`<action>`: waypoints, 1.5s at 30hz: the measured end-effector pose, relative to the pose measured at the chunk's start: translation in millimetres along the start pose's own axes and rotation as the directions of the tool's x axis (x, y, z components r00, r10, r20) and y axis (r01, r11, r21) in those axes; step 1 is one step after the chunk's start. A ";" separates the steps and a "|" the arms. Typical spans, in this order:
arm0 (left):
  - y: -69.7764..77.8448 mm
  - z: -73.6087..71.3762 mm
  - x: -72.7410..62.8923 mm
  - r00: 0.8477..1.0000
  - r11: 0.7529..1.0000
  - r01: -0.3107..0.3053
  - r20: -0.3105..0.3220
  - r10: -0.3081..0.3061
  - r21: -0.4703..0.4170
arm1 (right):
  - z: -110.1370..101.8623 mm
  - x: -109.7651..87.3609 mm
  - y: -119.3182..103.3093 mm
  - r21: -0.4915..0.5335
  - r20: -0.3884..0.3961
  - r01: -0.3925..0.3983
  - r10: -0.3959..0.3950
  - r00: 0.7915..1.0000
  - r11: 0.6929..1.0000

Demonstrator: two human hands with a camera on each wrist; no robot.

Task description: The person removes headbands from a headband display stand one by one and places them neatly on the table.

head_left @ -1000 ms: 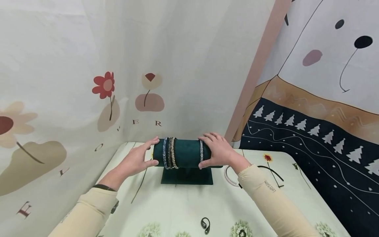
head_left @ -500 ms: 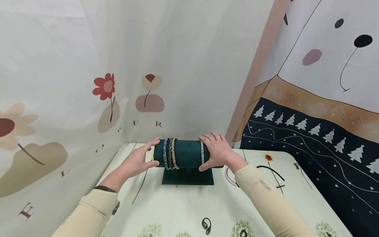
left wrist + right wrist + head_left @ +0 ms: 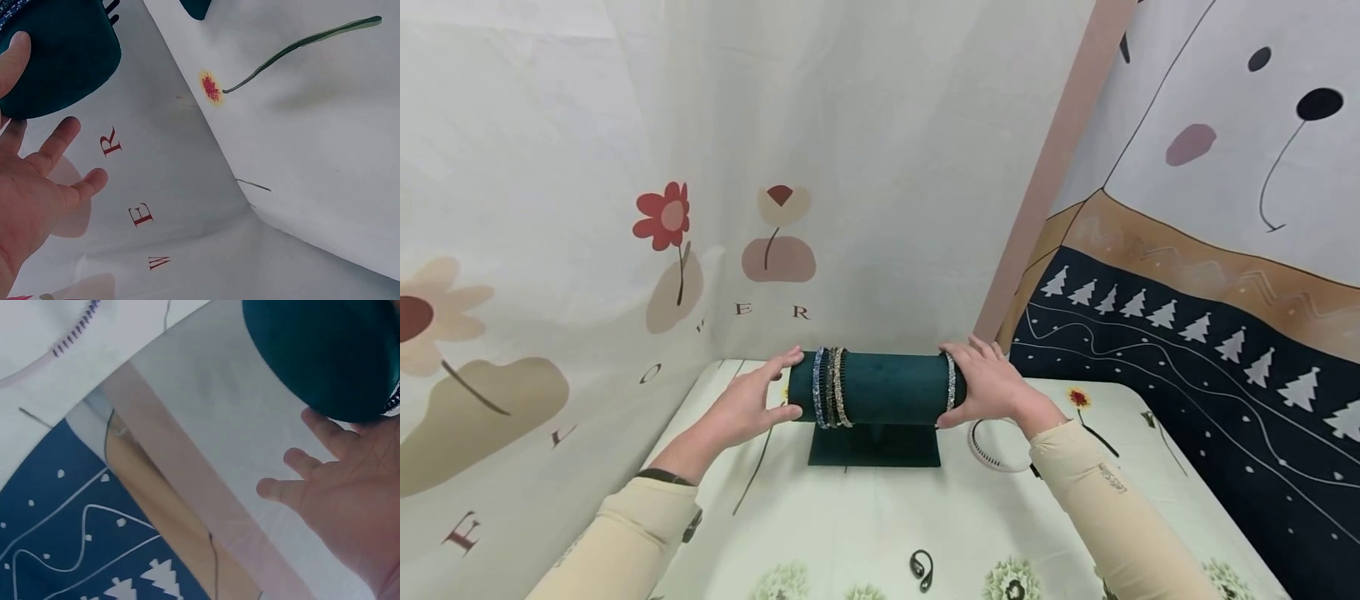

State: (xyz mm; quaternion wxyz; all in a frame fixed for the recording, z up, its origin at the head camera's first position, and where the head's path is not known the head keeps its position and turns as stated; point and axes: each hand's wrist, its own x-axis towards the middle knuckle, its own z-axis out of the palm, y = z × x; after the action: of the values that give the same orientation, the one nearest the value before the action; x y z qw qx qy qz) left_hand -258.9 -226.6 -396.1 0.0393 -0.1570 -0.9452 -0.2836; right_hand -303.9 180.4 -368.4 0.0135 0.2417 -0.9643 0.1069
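A dark green velvet T-bar display stand [image 3: 895,387] stands on the table in the head view. Round the left part of its roll sit several glittery headbands [image 3: 830,387], blue, dark and gold. My left hand [image 3: 748,404] holds the roll's left end, thumb in front and index finger on top; in the left wrist view other fingers [image 3: 94,181] spread beyond the end face. At the roll's right end, my right hand [image 3: 988,383] grips a silvery glitter headband [image 3: 951,383] between thumb and fingers. That hand's outer fingers [image 3: 278,490] stretch past the end in the right wrist view.
A pale toothed headband [image 3: 992,458] lies on the table right of the stand, partly behind the right forearm. Close to the front is a small black ear-hook earphone [image 3: 921,571]. Patterned cloth [image 3: 880,208] hangs behind the table [image 3: 850,517].
My right hand has slid the silvery headband rightward along the roll to its right end. The left hand keeps its place on the left end.
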 end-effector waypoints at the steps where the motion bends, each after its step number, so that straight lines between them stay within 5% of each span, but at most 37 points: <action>1: -0.2 0.0 0.1 1.000 1.000 -0.001 0.000 0.001 0.000 | 1.1 -0.2 2.6 0.024 0.000 0.001 -0.001 1.000 1.000; 5: -0.2 0.3 0.4 1.000 1.000 0.006 0.003 -0.006 -0.010 | 6.9 -0.1 12.7 0.177 0.026 0.005 -0.010 1.000 0.984; 11: 1.6 0.6 0.6 1.000 1.000 0.006 0.015 -0.005 -0.028 | 14.8 1.5 25.4 0.417 0.083 0.020 -0.060 0.995 0.909; 21: 0.8 -1.6 -1.2 1.000 1.000 0.007 -0.007 -0.007 -0.025 | 6.8 6.7 26.3 0.338 0.083 0.044 -0.077 0.994 0.940; 26: 1.4 -0.4 -1.1 1.000 0.999 0.004 0.005 -0.004 -0.032 | 11.2 2.0 31.6 0.400 0.086 -0.011 -0.025 0.996 0.916; 32: 0.0 -0.2 -1.5 1.000 0.999 0.009 0.005 -0.009 -0.031 | 25.6 -4.2 44.5 0.600 0.084 -0.055 0.005 0.996 0.798; 41: -1.1 -0.6 -0.8 1.000 0.999 0.002 0.012 -0.001 -0.040 | 48.6 -11.1 58.7 0.830 0.080 -0.080 0.025 0.996 0.552; 45: -1.0 -0.9 -0.7 1.000 0.999 0.005 0.013 -0.004 -0.043 | 56.4 -18.6 65.7 0.858 0.082 -0.117 0.091 0.992 0.501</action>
State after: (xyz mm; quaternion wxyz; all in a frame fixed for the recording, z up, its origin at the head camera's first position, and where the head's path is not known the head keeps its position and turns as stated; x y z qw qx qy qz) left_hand -258.5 -228.1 -396.0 0.0293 -0.1575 -0.9395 -0.3029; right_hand -316.8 233.5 -438.0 -0.1270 0.1596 -0.7970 0.5685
